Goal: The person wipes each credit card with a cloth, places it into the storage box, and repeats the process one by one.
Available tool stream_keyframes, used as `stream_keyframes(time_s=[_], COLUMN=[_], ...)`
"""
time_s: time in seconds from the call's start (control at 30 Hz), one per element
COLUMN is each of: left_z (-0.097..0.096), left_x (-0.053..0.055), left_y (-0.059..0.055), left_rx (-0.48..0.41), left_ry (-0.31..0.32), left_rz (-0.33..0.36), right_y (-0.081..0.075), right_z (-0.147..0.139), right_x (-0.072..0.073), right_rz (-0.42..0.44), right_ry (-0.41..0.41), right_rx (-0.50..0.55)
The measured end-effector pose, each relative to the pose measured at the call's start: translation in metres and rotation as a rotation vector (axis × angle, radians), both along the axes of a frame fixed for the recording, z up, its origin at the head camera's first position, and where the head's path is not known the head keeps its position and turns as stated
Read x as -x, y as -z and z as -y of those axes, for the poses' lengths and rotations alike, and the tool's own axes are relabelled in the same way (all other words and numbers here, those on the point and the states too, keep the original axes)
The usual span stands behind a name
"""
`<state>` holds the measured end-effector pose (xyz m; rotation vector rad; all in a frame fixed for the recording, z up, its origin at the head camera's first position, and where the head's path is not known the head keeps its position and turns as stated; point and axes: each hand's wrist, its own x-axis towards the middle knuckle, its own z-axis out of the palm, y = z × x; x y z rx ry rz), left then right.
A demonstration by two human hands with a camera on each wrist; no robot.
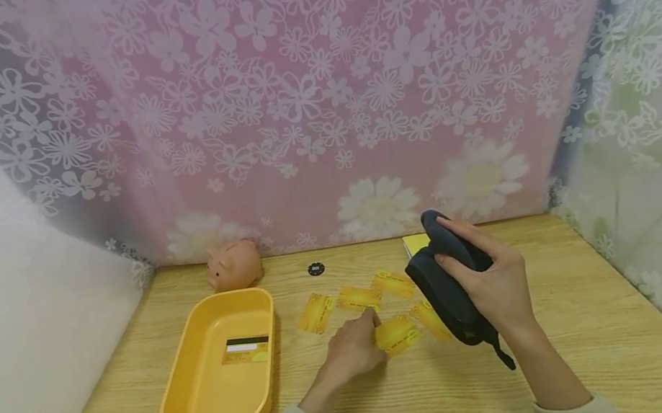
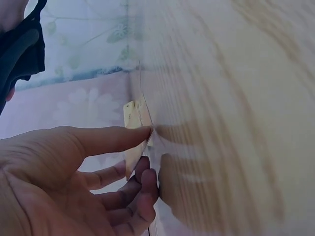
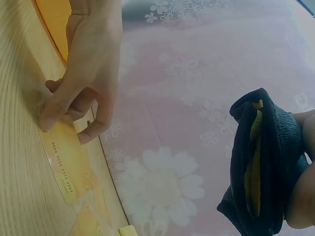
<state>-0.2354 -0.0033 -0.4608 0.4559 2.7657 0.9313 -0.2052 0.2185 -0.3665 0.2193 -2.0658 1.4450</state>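
My left hand [image 1: 351, 345] is low over the table and pinches the left end of a yellow plastic card [image 1: 397, 334] between thumb and fingers. In the left wrist view the card [image 2: 139, 118] stands tilted at the tabletop; the right wrist view shows raised digits on its face. My right hand [image 1: 500, 284] holds up a dark blue fabric pouch [image 1: 450, 289] with a hanging strap. Its mouth gapes in the right wrist view, with a yellow interior [image 3: 253, 167] showing. Nearby lie more yellow cards [image 1: 317, 313], one of them partly behind the pouch.
On the left stands a yellow plastic tub [image 1: 212, 402] with a striped card [image 1: 245, 349] inside. Behind it is a pink piggy bank [image 1: 236, 266]. A black poker chip [image 1: 316, 269] and a yellow-topped pad [image 1: 415, 244] lie near the back edge, before a flowered curtain [image 1: 299, 95].
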Motion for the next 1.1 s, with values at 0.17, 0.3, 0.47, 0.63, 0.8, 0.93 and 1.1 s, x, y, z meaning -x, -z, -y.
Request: stream_keyframes(time_s=[0.17, 0.3, 0.47, 0.63, 0.8, 0.93, 1.1], left_z=[0.010, 0.016, 0.023, 0.029, 0.030, 0.032, 0.035], left_x=[0.004, 0.008, 0.014, 0.018, 0.016, 0.016, 0.017], left_y=[0.007, 0.003, -0.014, -0.030, -0.040, -0.045, -0.050], left_rx=[-0.181, -0.316, -0.478, -0.617, -0.673, -0.731, -0.833], left_ry=[0.031, 0.055, 0.023, -0.006, -0.025, -0.036, -0.054], left_rz=[-0.006, 0.024, 0.123, 0.140, 0.108, 0.079, 0.083], right_y=[0.003, 0.005, 0.006, 0.008, 0.008, 0.008, 0.008], right_z=[0.001, 0.002, 0.004, 0.006, 0.006, 0.007, 0.009], right_x=[0.000, 0.001, 0.003, 0.004, 0.003, 0.003, 0.002], right_rz=[0.014, 0.002, -0.017, -0.011, -0.002, 0.002, 0.012], right_ry=[0.004, -0.004, -0.021, -0.031, -0.035, -0.029, -0.036], right_rx=[-0.007, -0.014, -0.015, -0.019, -0.024, -0.031, -0.037])
